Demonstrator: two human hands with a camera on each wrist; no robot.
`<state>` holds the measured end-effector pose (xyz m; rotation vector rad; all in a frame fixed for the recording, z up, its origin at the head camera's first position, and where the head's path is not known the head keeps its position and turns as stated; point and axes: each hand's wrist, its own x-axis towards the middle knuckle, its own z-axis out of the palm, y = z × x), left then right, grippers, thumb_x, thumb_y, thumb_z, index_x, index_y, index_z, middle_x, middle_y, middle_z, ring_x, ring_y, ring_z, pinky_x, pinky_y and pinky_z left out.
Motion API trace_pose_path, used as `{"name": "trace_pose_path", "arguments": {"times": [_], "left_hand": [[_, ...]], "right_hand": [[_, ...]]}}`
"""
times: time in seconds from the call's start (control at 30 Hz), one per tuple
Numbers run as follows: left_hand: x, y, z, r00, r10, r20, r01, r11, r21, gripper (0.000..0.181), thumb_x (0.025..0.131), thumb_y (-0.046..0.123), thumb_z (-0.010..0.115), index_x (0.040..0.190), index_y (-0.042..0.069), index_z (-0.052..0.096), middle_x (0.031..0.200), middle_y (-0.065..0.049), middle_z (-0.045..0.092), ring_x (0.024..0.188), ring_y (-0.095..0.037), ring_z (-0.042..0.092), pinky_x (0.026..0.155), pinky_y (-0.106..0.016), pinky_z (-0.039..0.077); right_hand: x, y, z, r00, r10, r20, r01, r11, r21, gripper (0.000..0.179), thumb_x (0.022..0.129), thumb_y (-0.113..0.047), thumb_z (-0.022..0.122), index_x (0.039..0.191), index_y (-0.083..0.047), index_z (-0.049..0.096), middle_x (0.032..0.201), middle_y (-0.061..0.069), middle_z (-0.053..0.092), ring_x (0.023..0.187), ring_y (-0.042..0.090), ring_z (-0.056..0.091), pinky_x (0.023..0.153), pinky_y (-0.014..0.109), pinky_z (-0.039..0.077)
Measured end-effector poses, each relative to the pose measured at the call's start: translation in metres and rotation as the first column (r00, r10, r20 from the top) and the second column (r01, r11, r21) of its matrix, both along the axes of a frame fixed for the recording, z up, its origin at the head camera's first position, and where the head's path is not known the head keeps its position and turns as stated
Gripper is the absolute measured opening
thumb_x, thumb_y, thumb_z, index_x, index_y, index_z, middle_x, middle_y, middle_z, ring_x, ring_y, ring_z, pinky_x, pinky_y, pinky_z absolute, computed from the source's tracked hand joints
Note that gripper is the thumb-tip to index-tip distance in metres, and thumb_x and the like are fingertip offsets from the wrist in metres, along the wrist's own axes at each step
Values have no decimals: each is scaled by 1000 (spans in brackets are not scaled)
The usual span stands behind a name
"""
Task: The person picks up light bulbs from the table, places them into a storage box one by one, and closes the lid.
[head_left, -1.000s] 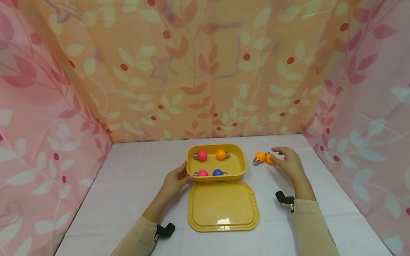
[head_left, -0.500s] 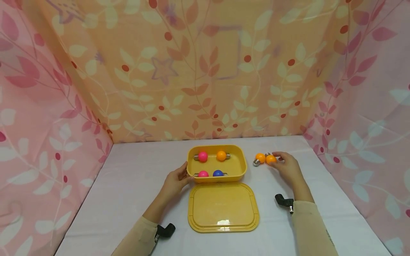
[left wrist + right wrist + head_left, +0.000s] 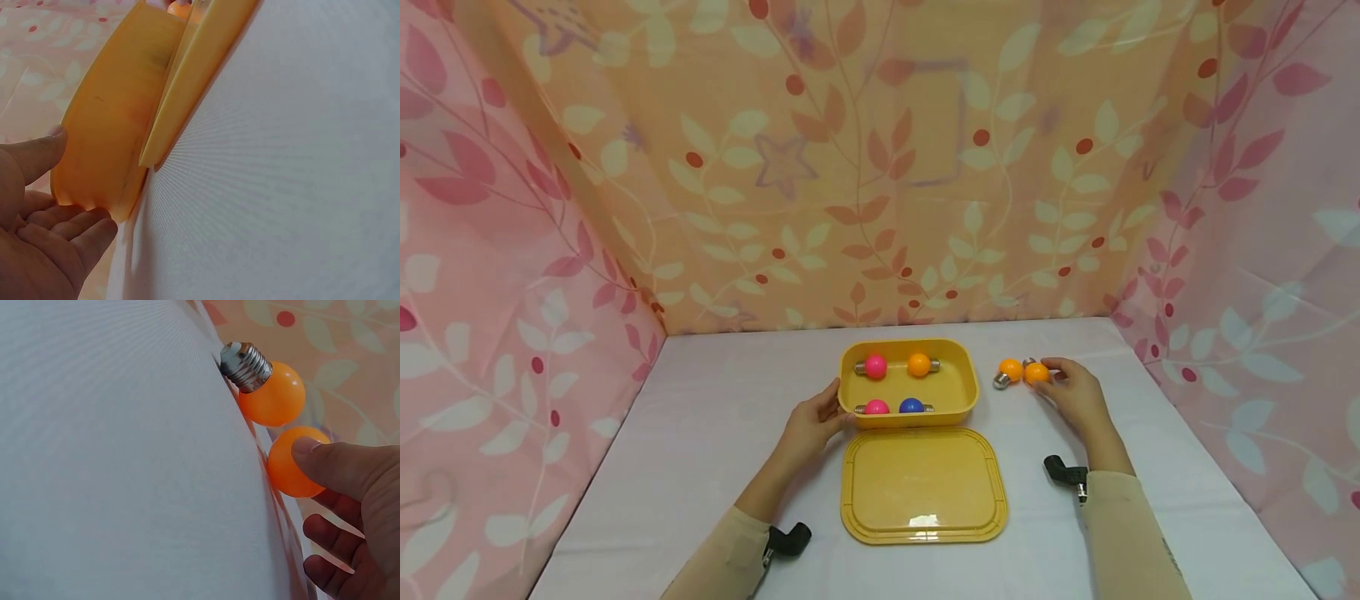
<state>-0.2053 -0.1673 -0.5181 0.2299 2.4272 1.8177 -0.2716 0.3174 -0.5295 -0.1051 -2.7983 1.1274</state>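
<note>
At the left end of a yellow plastic box [image 3: 925, 420], my left hand [image 3: 805, 429] holds the corner. In the left wrist view its thumb [image 3: 40, 153] lies on the box wall and the fingers reach round the end. Inside the box lie two pink light bulbs [image 3: 876, 366], an orange bulb [image 3: 918, 364] and a blue bulb [image 3: 912, 405]. To the right of the box, my right hand [image 3: 1078, 396] pinches an orange light bulb [image 3: 284, 469] between thumb and forefinger; its metal base is mostly hidden. Another orange bulb [image 3: 278, 397] lies right beside it, screw base showing.
A yellow lid [image 3: 925, 483] lies flat on the white tablecloth [image 3: 715, 400], just in front of the box. Patterned cloth [image 3: 865, 167] hangs behind the table and at both sides. A black camera mount [image 3: 1064, 471] is on each wrist.
My right forefinger was raised off the orange bulb and has come down, so the hand now pinches it. My left hand and the box stay in place.
</note>
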Motion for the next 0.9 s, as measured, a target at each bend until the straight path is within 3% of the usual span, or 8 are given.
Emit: {"name": "trace_pose_path", "arguments": {"times": [0.3, 0.57, 0.9], "left_hand": [[-1, -1, -1, 1000, -6, -8, 6, 1000, -7, 83, 92, 21, 78, 161, 9, 32, 160, -14, 43, 140, -26, 52, 101, -26, 53], [-2, 0, -1, 1000, 2, -12, -3, 1000, -9, 83, 92, 22, 78, 161, 11, 33, 161, -13, 41, 141, -26, 51, 101, -26, 52], [-2, 0, 0, 1000, 13, 3, -13, 1000, -15, 85, 90, 23, 79, 161, 13, 33, 161, -12, 41, 141, -25, 50, 100, -26, 53]], "right_hand": [[1, 1, 0, 1000, 1, -25, -1, 1000, 16, 52, 94, -27, 77, 138, -6, 61, 132, 23, 61, 116, 40, 55, 107, 62, 45], [4, 3, 10, 998, -5, -59, 4, 1000, -23, 55, 95, -38, 75, 140, -9, 61, 132, 20, 62, 117, 38, 54, 100, 57, 48], [4, -2, 24, 998, -21, -65, 19, 999, -32, 53, 97, -36, 73, 143, -13, 59, 134, 16, 62, 120, 36, 54, 107, 59, 45]]}}
